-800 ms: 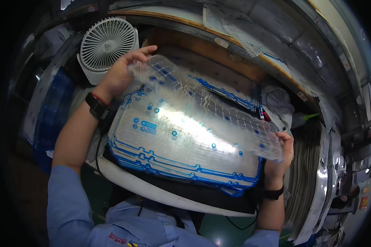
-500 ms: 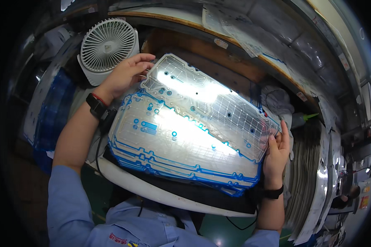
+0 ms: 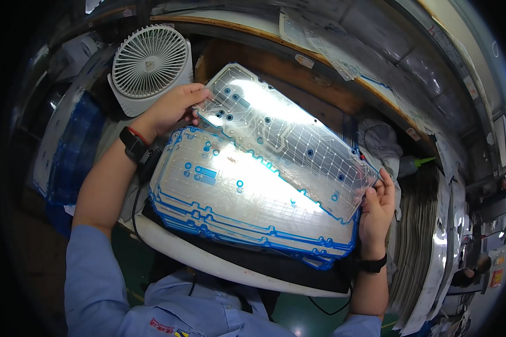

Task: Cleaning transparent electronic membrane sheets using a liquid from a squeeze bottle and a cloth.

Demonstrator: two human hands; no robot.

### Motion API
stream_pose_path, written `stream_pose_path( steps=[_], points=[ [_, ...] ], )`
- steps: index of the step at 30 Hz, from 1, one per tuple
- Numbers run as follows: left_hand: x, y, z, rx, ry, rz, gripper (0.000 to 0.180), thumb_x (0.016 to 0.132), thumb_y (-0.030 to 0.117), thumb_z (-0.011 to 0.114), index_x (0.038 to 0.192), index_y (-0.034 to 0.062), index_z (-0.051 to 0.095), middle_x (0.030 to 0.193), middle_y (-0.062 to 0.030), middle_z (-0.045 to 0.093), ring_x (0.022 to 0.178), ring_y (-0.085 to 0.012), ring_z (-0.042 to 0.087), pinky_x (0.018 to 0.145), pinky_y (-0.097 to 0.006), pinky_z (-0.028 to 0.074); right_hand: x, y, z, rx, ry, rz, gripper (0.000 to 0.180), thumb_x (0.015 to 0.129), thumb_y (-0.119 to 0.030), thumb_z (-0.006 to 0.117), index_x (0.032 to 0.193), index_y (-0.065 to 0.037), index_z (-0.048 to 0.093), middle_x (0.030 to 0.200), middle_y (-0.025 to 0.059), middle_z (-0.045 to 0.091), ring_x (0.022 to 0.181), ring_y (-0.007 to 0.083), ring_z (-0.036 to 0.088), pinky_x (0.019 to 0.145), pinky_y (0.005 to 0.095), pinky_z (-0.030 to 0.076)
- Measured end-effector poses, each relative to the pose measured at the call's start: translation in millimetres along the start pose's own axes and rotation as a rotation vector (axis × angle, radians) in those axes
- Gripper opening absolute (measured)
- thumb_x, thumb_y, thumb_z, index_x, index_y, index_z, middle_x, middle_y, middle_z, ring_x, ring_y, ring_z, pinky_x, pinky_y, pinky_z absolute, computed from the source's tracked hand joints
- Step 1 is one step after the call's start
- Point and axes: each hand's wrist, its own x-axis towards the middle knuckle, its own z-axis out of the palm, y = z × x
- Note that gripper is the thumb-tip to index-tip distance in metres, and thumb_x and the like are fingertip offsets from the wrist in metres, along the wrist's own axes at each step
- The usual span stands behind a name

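A clear, thin plastic circuit sheet (image 3: 289, 137) with fine printed lines and a notched outline is held up between my two hands, tilted over a pile. My left hand (image 3: 177, 106) pinches its upper left corner, thumb on top and fingers below. At the lower right end, my right hand (image 3: 376, 210) grips the sheet's edge between thumb and fingers. Beneath it lies a stack of similar blue-edged clear sheets (image 3: 253, 224), partly covered by the held one. Strong glare whitens parts of both.
A white fan (image 3: 150, 70) stands at the far left. Behind the stack runs a wooden shelf edge (image 3: 253, 33). A bottle with a green tip (image 3: 413, 164) and a grey cloth (image 3: 379, 140) sit to the right, beside a tall pile of sheets (image 3: 419, 236).
The left end of the held sheet has risen away from the stack. My left hand has closed on its corner, where its fingers were looser before. My right hand has barely moved.
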Motion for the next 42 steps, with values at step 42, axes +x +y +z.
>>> stream_pose_path(
  steps=[42],
  points=[
    [6,-5,-9,-0.082,0.143,0.081,0.035,0.101,0.026,0.042,0.122,-0.001,0.05,0.1,-0.0094,0.064,0.08,-0.0102,0.062,0.063,-0.019,0.048,2,6,-6,-0.681,-0.17,-0.182,0.019,0.092,-0.009,0.057,0.109,-0.001,0.059,0.102,0.0087,0.061,0.096,0.0167,0.057,0.087,0.0262,0.042]
  ],
)
